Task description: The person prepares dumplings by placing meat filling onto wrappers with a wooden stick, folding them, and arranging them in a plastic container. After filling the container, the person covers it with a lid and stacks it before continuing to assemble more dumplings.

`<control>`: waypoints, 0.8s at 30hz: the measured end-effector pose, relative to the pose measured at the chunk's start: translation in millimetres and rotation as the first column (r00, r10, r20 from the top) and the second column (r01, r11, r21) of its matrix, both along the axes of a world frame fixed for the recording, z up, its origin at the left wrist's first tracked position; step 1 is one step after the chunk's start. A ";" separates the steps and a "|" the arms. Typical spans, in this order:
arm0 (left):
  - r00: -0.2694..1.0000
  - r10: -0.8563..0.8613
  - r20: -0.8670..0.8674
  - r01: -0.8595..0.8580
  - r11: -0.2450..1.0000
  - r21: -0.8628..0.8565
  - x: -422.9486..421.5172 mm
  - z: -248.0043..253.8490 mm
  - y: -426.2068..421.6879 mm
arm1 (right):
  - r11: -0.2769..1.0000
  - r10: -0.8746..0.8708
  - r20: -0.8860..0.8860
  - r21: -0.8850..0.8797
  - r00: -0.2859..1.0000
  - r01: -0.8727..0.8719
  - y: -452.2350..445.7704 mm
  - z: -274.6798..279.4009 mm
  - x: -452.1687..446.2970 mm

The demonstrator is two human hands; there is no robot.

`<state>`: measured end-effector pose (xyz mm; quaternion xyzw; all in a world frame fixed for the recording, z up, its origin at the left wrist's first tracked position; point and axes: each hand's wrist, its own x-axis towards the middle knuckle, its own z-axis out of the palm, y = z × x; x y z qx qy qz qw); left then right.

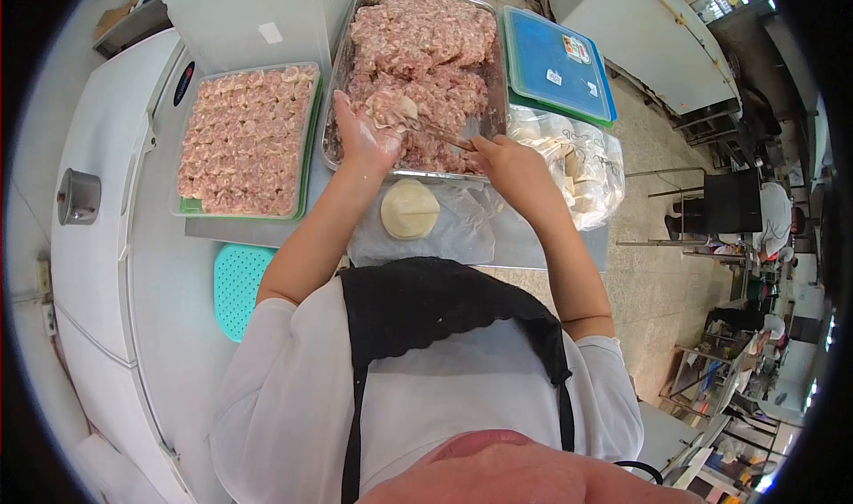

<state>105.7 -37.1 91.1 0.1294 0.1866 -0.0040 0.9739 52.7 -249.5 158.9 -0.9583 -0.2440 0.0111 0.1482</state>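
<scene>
My left hand, dusted with white powder, cups a filled dumpling over the near edge of a metal tray. Pale wrapper shows around the pink meat. My right hand is closed around the handle of a thin spatula, whose tip reaches the dumpling. Ground meat filling is heaped in the tray, with bare metal showing at its near right. Just below the tray, a stack of round dough wrappers lies on clear plastic.
At left, a plastic box holds rows of open-topped filled dumplings. Blue-lidded containers and bagged wrappers stand right of the tray. A turquoise perforated stool is at lower left. People sit far right.
</scene>
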 end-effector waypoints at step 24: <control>0.799 -0.535 0.276 -0.320 0.011 0.947 -19.7 41.7 -17.1 | 0.920 0.233 -0.347 0.382 0.908 -0.090 -74.4 38.0 32.1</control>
